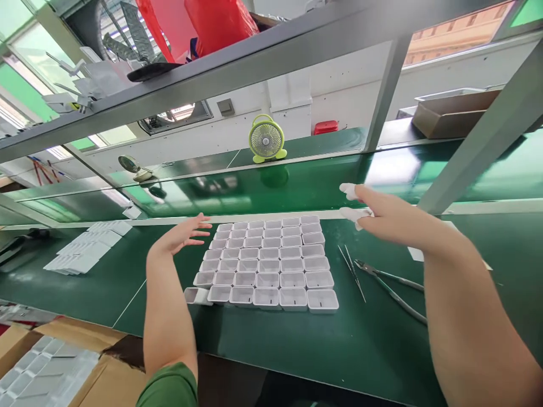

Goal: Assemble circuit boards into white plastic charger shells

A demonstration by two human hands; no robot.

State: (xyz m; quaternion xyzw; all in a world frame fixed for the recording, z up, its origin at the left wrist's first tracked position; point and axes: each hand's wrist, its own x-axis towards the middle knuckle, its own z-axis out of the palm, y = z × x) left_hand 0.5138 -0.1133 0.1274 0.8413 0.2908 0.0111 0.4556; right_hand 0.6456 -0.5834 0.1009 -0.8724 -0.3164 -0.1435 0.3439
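Perhaps, with my left hand point(180, 234) and right hand point(384, 216) both released, I could skew the packed white trays point(268, 265) by sweeping in low.

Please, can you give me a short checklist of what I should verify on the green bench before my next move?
1. Both hands free: ok. The left hand and right hand are open, with no item seen in them.
2. White boxes in straight rows: not ok. The front-left corner box sits out of line.
3. Tweezers and pliers off the boxes: ok. Both lie to their right.
4. Finger covers on both hands: not ok. White covers show on the right hand only; the left fingers look bare.
5. Small dark piece in every box: cannot tell. Dark marks show in some; the far ones are too small to judge.
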